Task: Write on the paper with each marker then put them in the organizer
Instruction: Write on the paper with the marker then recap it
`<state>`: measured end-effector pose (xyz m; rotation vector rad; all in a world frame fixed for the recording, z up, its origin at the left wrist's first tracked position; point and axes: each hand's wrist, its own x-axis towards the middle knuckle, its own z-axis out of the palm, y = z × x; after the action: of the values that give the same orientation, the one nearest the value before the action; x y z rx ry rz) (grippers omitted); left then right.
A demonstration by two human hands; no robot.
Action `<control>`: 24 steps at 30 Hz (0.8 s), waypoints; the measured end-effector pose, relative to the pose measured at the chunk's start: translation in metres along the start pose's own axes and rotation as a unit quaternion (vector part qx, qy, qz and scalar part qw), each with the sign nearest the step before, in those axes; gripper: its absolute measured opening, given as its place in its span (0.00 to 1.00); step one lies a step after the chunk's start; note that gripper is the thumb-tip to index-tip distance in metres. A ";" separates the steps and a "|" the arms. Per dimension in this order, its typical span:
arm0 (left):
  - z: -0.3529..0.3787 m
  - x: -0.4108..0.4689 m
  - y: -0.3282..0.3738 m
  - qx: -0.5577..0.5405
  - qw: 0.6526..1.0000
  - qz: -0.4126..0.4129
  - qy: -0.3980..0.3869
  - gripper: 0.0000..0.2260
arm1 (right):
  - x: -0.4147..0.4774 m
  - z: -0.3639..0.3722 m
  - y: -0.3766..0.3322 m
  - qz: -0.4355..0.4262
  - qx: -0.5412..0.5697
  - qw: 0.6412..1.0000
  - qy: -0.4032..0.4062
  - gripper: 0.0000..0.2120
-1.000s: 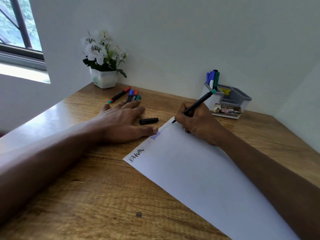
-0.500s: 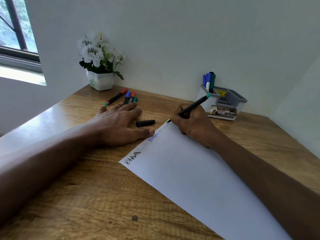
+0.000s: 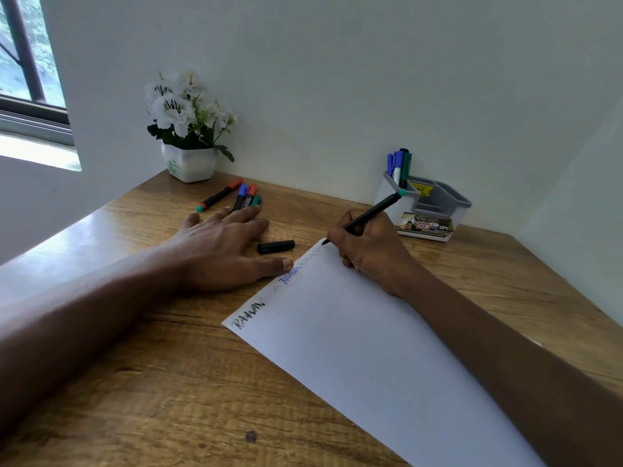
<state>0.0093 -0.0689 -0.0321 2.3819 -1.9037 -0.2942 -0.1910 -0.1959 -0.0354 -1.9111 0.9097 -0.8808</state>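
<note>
A white paper (image 3: 364, 352) lies slantwise on the wooden desk, with several written words along its upper left edge. My right hand (image 3: 371, 251) grips a black marker with a teal end (image 3: 374, 210), its tip touching the paper's far corner. My left hand (image 3: 222, 247) rests flat on the desk, thumb at the paper's edge. The marker's black cap (image 3: 275, 246) lies between my hands. Several capped markers (image 3: 242, 197) lie beyond my left fingers. The grey organizer (image 3: 435, 203) at the back right holds three markers (image 3: 399, 166).
A white pot of white flowers (image 3: 188, 136) stands in the back left corner against the wall. A window (image 3: 30, 82) is at the far left. Walls close the desk at the back and right. Bare desk (image 3: 161, 392) lies in front of my left arm.
The marker tip has crept further along the paper's edge to its far corner, adding faint lettering. My left hand has stayed put; the view shifted slightly.
</note>
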 end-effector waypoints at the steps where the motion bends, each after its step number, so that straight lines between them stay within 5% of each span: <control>1: 0.000 0.000 0.000 0.000 1.000 0.001 0.001 0.50 | 0.000 0.000 0.000 -0.004 -0.006 1.000 -0.004 0.07; 24: 0.003 0.003 -0.004 0.000 1.000 0.001 0.003 0.49 | 0.000 0.001 -0.003 0.018 -0.024 0.999 0.018 0.07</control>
<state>0.0132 -0.0712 -0.0356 2.3773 -1.9048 -0.2866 -0.1893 -0.1939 -0.0336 -1.9206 0.9916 -0.8819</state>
